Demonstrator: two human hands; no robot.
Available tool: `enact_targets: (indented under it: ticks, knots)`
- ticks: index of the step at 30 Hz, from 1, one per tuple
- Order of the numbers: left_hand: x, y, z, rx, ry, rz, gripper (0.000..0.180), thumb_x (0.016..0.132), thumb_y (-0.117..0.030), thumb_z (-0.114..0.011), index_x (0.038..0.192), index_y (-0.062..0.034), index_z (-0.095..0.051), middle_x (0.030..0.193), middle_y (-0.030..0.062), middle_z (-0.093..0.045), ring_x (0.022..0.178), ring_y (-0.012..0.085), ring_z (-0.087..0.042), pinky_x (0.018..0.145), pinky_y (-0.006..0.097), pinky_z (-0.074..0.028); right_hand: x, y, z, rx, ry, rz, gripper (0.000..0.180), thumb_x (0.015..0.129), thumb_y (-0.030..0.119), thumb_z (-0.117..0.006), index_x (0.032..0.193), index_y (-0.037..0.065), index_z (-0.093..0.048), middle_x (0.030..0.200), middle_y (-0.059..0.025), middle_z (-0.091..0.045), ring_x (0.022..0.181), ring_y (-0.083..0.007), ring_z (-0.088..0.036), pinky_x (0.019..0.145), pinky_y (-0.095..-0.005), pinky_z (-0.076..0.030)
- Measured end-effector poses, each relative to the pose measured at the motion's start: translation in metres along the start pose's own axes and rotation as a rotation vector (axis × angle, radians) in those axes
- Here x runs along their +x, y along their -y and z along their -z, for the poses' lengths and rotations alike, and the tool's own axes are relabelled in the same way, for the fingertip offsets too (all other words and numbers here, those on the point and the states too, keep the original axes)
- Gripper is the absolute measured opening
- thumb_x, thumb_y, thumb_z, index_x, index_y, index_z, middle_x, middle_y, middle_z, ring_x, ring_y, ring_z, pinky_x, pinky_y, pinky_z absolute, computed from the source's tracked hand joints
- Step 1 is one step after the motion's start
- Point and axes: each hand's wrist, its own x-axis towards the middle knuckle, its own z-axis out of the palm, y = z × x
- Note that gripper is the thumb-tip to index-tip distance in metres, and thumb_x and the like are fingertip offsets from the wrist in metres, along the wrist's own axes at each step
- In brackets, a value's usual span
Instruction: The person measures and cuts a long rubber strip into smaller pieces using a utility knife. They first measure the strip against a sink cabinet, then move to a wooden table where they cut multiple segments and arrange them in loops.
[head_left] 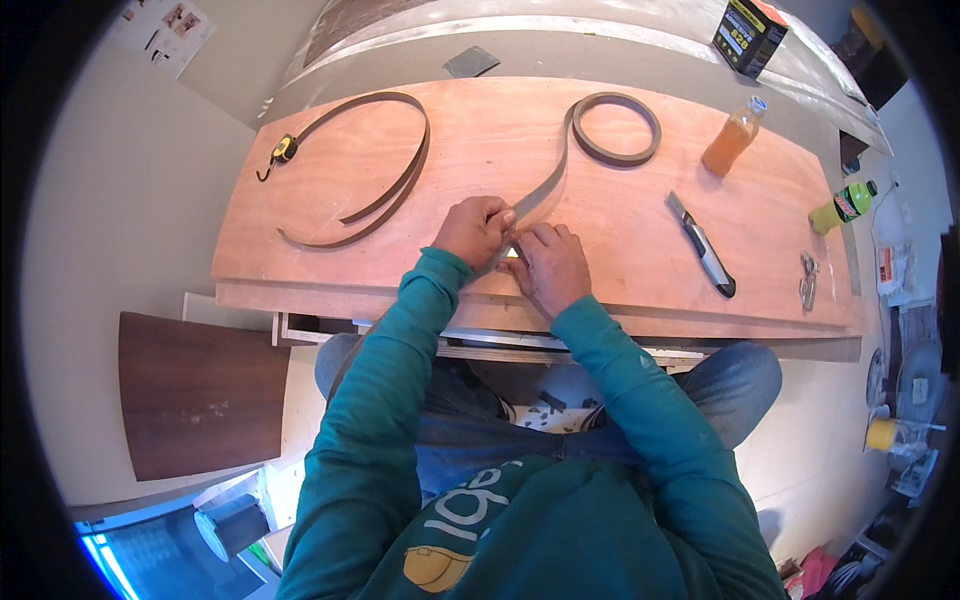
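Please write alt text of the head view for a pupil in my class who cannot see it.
A person's left hand pinches a flat brown-grey strip, the right hand close beside it, over a wooden board. The strip leads up to a coil. Around them are a tape measure, a utility knife and two bottles.

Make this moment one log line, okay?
left hand: gripping strip; right hand: close beside left; coil: on board; utility knife: on board, right

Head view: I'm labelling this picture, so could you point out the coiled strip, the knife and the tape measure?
Coiled strip [619, 157]: head view, near side of its coil.
Knife [708, 252]: head view, its handle.
Tape measure [286, 149]: head view, its yellow-and-black case.
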Motion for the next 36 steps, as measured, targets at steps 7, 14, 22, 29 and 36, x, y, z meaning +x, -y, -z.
enact_targets:
  ticks: [7,14,22,29,36]
  knots:
    - [0.000,0.013,0.029,0.090,-0.012,0.005,0.026,0.104,-0.020,-0.064,0.092,0.0022,-0.071,0.072,0.0096,-0.065,0.070,0.0148,-0.057,0.069,0.035,-0.050,0.000,0.011,0.010,0.134,0.100,0.295,0.046,0.083,0.026,-0.080,0.123,0.007,-0.068,0.131,-0.0163,-0.063,0.121,-0.0365,-0.059,0.107,-0.0480,-0.046]
    - [-0.004,0.027,0.013,-0.020,0.066,0.145,0.031,0.106,-0.026,-0.065,0.091,-0.0003,-0.072,0.072,0.0005,-0.063,0.067,0.0097,-0.055,0.063,0.030,-0.048,-0.039,0.028,-0.002,-0.027,0.180,0.323,0.045,0.084,0.018,-0.074,0.126,0.004,-0.065,0.138,-0.0187,-0.058,0.127,-0.0382,-0.057,0.116,-0.0524,-0.043]
    - [-0.042,0.011,-0.016,-0.463,-0.057,0.487,0.030,0.104,-0.028,-0.068,0.097,-0.0005,-0.076,0.074,0.0036,-0.069,0.058,0.0114,-0.063,0.053,0.030,-0.052,-0.060,-0.003,0.036,0.040,-0.019,0.075,0.023,0.078,0.020,-0.082,0.094,0.006,-0.074,0.119,-0.0171,-0.063,0.120,-0.0399,-0.057,0.104,-0.0516,-0.048]
    - [-0.047,0.010,-0.027,-0.014,-0.197,0.198,0.024,0.099,-0.022,-0.068,0.096,0.0001,-0.077,0.077,0.0180,-0.073,0.067,0.0283,-0.070,0.069,0.042,-0.057,-0.051,0.011,0.043,0.060,-0.047,0.055,0.051,0.079,0.035,-0.089,0.118,0.007,-0.070,0.133,-0.0210,-0.061,0.120,-0.0426,-0.060,0.104,-0.0520,-0.049]
    - [-0.031,0.017,-0.003,0.135,-0.148,0.077,0.029,0.105,-0.024,-0.064,0.093,-0.0001,-0.074,0.070,0.0041,-0.067,0.058,0.0128,-0.060,0.057,0.033,-0.050,-0.059,0.020,0.025,0.152,0.139,0.020,0.049,0.087,0.040,-0.082,0.122,0.008,-0.070,0.152,-0.0275,-0.048,0.147,-0.0486,-0.042,0.122,-0.0652,-0.031]
